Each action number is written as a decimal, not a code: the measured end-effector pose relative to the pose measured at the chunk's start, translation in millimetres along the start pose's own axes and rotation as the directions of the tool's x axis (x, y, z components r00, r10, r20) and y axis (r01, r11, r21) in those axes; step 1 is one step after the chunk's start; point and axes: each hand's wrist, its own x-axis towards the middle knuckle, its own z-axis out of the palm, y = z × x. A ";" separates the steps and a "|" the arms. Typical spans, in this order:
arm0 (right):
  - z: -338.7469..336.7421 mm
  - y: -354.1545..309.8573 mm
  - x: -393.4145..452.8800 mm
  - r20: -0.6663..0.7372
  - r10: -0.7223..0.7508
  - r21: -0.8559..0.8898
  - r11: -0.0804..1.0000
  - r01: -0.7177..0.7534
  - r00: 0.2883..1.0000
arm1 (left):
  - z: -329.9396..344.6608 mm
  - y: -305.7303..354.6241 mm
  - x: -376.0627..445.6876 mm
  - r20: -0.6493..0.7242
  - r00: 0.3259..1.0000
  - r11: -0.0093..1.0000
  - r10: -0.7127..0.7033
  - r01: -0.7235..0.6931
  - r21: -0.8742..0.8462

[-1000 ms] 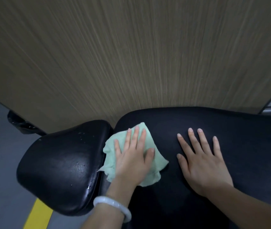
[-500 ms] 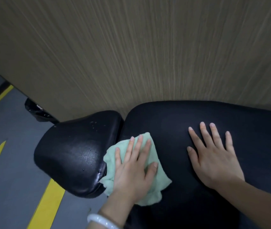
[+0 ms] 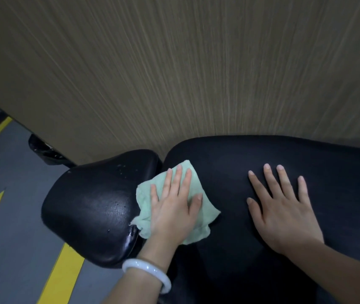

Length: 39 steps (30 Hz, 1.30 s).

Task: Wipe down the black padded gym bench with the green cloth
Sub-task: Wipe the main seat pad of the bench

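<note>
The black padded bench has a long pad (image 3: pixel 229 167) on the right and a smaller glossy seat pad (image 3: pixel 91 202) on the left, with a narrow gap between them. A light green cloth (image 3: pixel 205 213) lies crumpled on the long pad at that gap. My left hand (image 3: pixel 172 207) presses flat on the cloth with straight fingers; a white bangle sits on its wrist. My right hand (image 3: pixel 284 207) rests flat on the long pad to the right, fingers spread, holding nothing. Small droplets dot the seat pad.
A wood-grain wall (image 3: pixel 174 69) stands right behind the bench. Grey floor (image 3: pixel 10 260) with yellow stripes (image 3: pixel 62 275) lies to the left. A black bench foot (image 3: pixel 45 150) sticks out at the wall's base.
My left hand slid the cloth toward me and then back away along the gap edge of the long pad. My right hand stayed flat on the pad. The head view shifted.
</note>
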 end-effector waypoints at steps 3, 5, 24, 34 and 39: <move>-1.4 -1.2 -1.2 0.039 0.010 -0.002 1.000 -0.010 0.999 | 9.3 2.5 -37.9 -0.018 0.999 0.999 0.041 -0.041 0.026; -3.1 -1.4 -0.6 0.067 0.017 -0.004 1.000 -0.017 0.998 | 13.9 5.7 -65.3 -0.015 0.998 0.998 0.062 -0.062 0.026; 1.6 0.3 1.1 0.029 0.006 0.011 1.000 -0.007 1.000 | 1.5 -11.0 21.2 0.049 0.995 0.995 0.086 -0.088 0.046; -3.4 -0.9 1.7 0.055 -0.004 0.009 1.000 0.003 0.998 | -0.1 -0.5 0.2 0.017 1.000 1.000 0.004 -0.004 -0.006; -7.1 -1.0 0.0 0.142 0.016 -0.002 1.000 -0.016 0.990 | 17.3 2.5 -69.4 -0.012 0.999 0.998 0.050 -0.049 0.028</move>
